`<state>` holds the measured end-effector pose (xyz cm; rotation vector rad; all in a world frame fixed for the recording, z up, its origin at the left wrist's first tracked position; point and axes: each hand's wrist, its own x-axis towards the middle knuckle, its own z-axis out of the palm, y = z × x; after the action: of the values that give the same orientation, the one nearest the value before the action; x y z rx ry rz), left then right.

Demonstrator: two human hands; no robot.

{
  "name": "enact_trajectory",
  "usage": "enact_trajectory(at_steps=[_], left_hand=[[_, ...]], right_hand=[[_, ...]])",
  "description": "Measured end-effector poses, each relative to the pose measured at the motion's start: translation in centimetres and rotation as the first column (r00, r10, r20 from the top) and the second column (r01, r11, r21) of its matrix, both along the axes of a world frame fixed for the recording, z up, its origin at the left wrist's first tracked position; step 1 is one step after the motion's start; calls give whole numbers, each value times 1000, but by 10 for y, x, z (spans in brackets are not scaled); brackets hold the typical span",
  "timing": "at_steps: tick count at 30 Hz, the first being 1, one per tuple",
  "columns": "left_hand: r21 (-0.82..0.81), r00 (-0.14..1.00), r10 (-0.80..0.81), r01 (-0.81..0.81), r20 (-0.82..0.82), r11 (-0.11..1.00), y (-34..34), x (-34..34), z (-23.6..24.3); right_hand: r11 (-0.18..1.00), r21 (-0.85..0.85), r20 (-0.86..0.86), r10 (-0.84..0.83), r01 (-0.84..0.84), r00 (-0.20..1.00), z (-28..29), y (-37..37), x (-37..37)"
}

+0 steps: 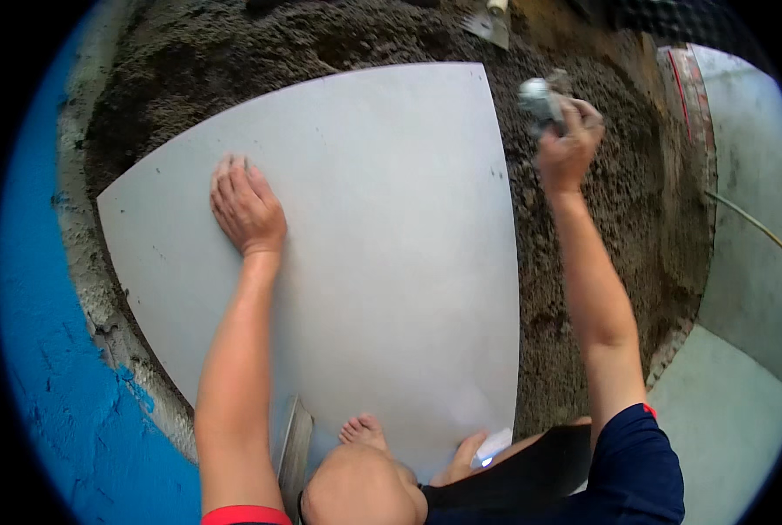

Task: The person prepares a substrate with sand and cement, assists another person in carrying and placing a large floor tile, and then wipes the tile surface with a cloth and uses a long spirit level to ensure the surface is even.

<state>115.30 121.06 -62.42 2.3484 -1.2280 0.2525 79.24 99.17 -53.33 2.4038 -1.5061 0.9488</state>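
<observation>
A large pale tile (382, 245) lies on a bed of dark, crumbly mortar (618, 254). On the tile's left half, my left hand (246, 206) rests palm down with its fingers stretched out. Beyond the tile's right edge, my right hand (570, 144) is closed around a grey tool with a rounded whitish end (538, 94), held over the mortar. Motion blur hides the tool's exact kind. My bare foot (364, 431) is at the near part of the tile.
A notched metal trowel (489, 28) lies on the mortar at the far side. Blue-painted wall (41, 332) borders the left; greenish-grey tiles (732, 411) are at right, near a thin hose (750, 223). A long metal bar (296, 446) stands beside my left knee.
</observation>
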Motion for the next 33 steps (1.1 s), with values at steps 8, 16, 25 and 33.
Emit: enact_trajectory(at_steps=[8,16,25,33], left_hand=[[-48,997,-76,75,-10,996,-7,-4,-9],[3,927,-77,82,368,997,37,45,-42],[-189,980,80,-115,-184,975,36,-45,6],[-234,852,-87,-43,-516,971,181,-172,19]], right_hand=[[877,250,81,403,-410,912,-78,161,102],[992,-60,-246,97,-115,964,15,33,-75],[601,651,707,-259,-463,658,41,113,72],[408,787,385,263,-463,885,75,211,34]])
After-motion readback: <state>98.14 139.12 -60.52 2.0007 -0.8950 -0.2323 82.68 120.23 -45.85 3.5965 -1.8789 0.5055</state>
